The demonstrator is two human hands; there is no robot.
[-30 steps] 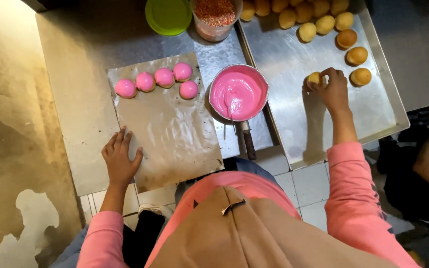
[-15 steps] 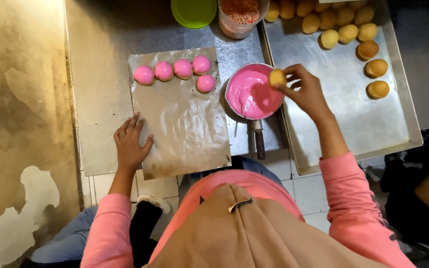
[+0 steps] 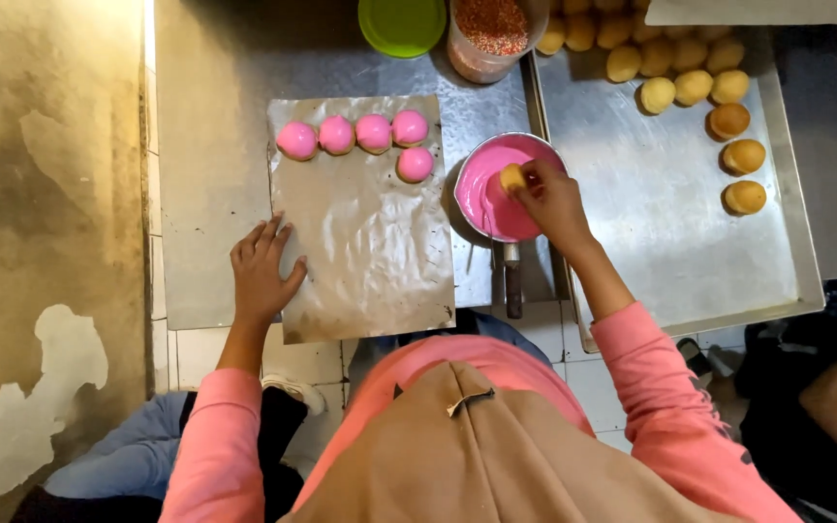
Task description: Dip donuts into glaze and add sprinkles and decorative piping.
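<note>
My right hand point(image 3: 552, 201) pinches a small golden dough ball point(image 3: 511, 178) and holds it down in the pink glaze of a small metal saucepan point(image 3: 496, 189). My left hand point(image 3: 262, 271) lies flat, fingers spread, on the left edge of a sheet of foil point(image 3: 370, 252). Several pink-glazed balls point(image 3: 356, 136) sit in a row along the far end of the foil, with one more point(image 3: 415, 164) just below the row's right end.
A large metal tray point(image 3: 670, 223) to the right carries several plain golden balls point(image 3: 699, 87) at its far side. A green lid point(image 3: 402, 23) and a tub of sprinkles point(image 3: 492, 31) stand at the back. Another person's arm point(image 3: 830, 387) shows at lower right.
My right hand picked a plain ball off the tray, carried it left and lowered it into the pink glaze. My left hand stayed on the foil.
</note>
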